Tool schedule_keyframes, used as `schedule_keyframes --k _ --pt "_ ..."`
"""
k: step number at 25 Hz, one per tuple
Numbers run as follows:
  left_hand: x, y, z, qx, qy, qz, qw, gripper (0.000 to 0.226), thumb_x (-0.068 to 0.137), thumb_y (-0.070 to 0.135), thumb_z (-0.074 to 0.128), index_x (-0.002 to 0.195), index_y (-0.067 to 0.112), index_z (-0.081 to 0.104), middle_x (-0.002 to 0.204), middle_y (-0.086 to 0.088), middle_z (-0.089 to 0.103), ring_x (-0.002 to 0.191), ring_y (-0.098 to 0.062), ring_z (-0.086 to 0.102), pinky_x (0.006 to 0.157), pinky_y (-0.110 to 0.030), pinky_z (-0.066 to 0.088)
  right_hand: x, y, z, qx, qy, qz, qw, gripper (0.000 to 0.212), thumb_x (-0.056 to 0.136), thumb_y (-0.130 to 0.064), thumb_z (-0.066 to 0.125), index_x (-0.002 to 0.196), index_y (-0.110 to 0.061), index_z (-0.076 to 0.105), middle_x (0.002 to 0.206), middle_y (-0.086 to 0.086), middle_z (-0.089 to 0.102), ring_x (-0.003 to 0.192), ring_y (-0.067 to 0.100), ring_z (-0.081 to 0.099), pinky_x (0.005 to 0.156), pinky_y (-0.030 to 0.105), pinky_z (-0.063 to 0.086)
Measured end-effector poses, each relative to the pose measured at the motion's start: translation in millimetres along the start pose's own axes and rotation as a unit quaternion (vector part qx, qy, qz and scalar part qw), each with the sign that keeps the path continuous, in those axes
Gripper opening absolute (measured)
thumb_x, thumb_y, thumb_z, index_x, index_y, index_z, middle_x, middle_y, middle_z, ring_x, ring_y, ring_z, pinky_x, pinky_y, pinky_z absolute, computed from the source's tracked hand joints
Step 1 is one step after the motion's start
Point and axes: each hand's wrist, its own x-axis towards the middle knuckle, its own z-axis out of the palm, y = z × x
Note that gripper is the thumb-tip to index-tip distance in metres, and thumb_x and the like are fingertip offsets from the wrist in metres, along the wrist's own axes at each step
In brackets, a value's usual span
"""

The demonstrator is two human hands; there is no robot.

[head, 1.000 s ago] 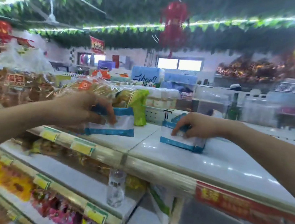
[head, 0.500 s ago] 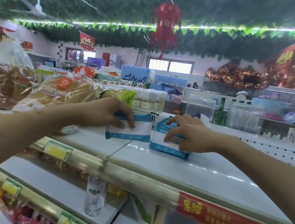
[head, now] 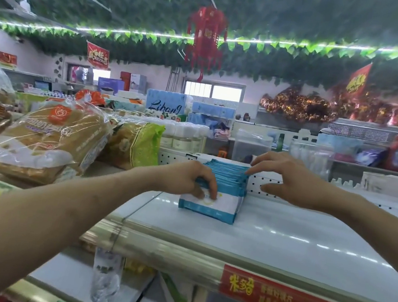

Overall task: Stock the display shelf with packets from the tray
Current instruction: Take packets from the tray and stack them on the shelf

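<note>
Across the lower half of the frame runs the white display shelf (head: 282, 239), and the packets (head: 225, 177) stand on it in the middle of the frame. At the left lie big bread bags (head: 48, 140), with a green bag (head: 142, 143) just beside them. The blue and white packets stand upright in a row near the back of the shelf. Our left hand (head: 189, 177) curls its fingers over the top of the front packet (head: 213, 206) and holds it against the row. Our right hand (head: 290, 184) is spread wide, fingertips touching the far end of the row, gripping nothing. We think the packets are light, thin and soft, with slippery wrap, so they may tip over; pinching the top edges or squeezing the row from both ends should work best. We cannot see the tray. A blue pack (head: 166, 105) in the upper middle reads "Libang". Yellow Chinese words on a red strip (head: 274, 296) at the lower right are too blurry to read.
</note>
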Motion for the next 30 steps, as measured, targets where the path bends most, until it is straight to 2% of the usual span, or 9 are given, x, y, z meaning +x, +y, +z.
schedule_keyframes --k 4,7,11,15,19,23,25,27,30 --pt "14 3 11 0.087 0.036 0.020 0.995 0.031 0.088 0.004 0.071 0.098 0.033 0.076 0.134 0.010 0.050 0.130 -0.016 0.035 0.110 -0.032 0.024 -17 -2 -10 -0.007 0.011 0.014 1.000 0.042 0.091 -0.027 0.075 0.122 -0.052 0.064 0.139 -0.019 0.054 0.129 0.008 0.045 0.111 0.053 0.036" --pt "9 -1 18 0.096 0.038 0.027 0.994 0.028 0.093 0.008 0.062 0.093 0.033 0.076 0.144 0.009 0.046 0.138 -0.013 0.029 0.116 -0.036 0.019 -21 -10 -10 -0.013 0.011 0.009 1.000 0.039 0.093 -0.028 0.073 0.123 -0.050 0.064 0.138 -0.020 0.055 0.128 0.007 0.046 0.110 0.051 0.038" --pt "-6 -2 18 0.081 0.052 0.015 0.995 0.023 0.095 0.014 0.063 0.096 0.031 0.078 0.150 0.008 0.045 0.136 -0.005 0.026 0.117 -0.034 0.017 -14 -25 -6 -0.008 0.008 -0.006 1.000 0.037 0.093 -0.025 0.071 0.123 -0.047 0.066 0.135 -0.018 0.057 0.124 0.009 0.048 0.109 0.052 0.038" --pt "-36 -8 6 0.065 0.063 -0.011 0.996 0.018 0.096 0.020 0.068 0.102 0.034 0.078 0.155 0.009 0.040 0.146 -0.015 0.025 0.120 -0.042 0.020 6 -56 -3 -0.004 -0.010 -0.040 0.999 0.034 0.095 -0.028 0.067 0.125 -0.045 0.065 0.136 -0.014 0.056 0.127 0.011 0.047 0.111 0.051 0.036" --pt "-102 -17 -23 0.068 0.067 -0.057 0.994 0.022 0.096 0.015 0.068 0.108 0.032 0.075 0.151 0.008 0.045 0.141 -0.011 0.039 0.119 -0.038 0.031 43 -110 15 0.009 -0.043 -0.122 0.991 0.033 0.097 -0.031 0.064 0.128 -0.042 0.064 0.131 -0.017 0.058 0.122 0.008 0.050 0.110 0.046 0.038" --pt "-215 -29 -48 0.082 0.132 -0.138 0.978 0.026 0.098 0.010 0.062 0.112 0.028 0.075 0.123 0.009 0.064 0.114 -0.004 0.063 0.099 -0.025 0.049 85 -206 52 0.057 -0.092 -0.269 0.957 0.032 0.096 -0.026 0.064 0.127 -0.034 0.066 0.115 -0.017 0.064 0.104 0.002 0.058 0.097 0.029 0.048" --pt "-281 -32 -52 0.089 0.173 -0.198 0.961 0.027 0.098 0.008 0.062 0.114 0.026 0.074 0.113 0.012 0.069 0.107 -0.001 0.065 0.090 -0.017 0.050 96 -264 75 0.083 -0.125 -0.335 0.930 0.032 0.095 -0.021 0.064 0.126 -0.030 0.067 0.112 -0.014 0.066 0.098 0.001 0.059 0.089 0.016 0.045" --pt "-351 -32 -44 0.104 0.191 -0.273 0.937 0.024 0.099 0.010 0.063 0.113 0.026 0.074 0.111 0.017 0.071 0.104 0.004 0.065 0.084 -0.012 0.048 99 -323 101 0.099 -0.157 -0.395 0.900 0.033 0.095 -0.017 0.064 0.126 -0.026 0.067 0.113 -0.011 0.067 0.096 0.002 0.058 0.086 0.016 0.044" --pt "-456 -20 -6 0.105 0.194 -0.385 0.896 0.025 0.098 0.008 0.063 0.115 0.023 0.073 0.108 0.017 0.071 0.099 0.009 0.064 0.081 -0.008 0.047 90 -409 155 0.095 -0.225 -0.471 0.848 0.032 0.097 -0.022 0.063 0.128 -0.029 0.066 0.115 -0.009 0.068 0.097 0.007 0.060 0.085 0.023 0.045"
